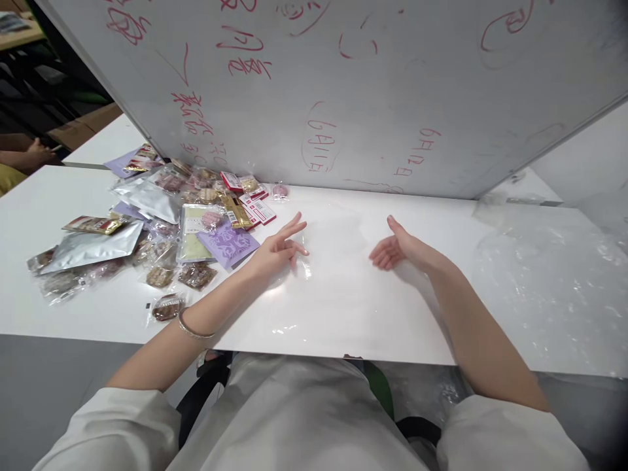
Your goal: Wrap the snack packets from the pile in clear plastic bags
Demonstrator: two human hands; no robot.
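A transparent plastic bag lies flat on the white table in front of me, its outline hard to make out. My left hand hovers at the bag's left side, fingers apart and holding nothing; whether the fingertips touch the film I cannot tell. Over the right side is my right hand, with its thumb raised away from the fingers and nothing in it. Left of my left hand, a purple patterned packet leans on a pale green packet, and small red-and-white packets lie just beyond.
Several wrapped snacks, silver pouches and a gold-brown sachet spread over the table's left part. A whiteboard with red writing stands along the back. Crumpled transparent plastic covers the right end. Another person's hand shows far left.
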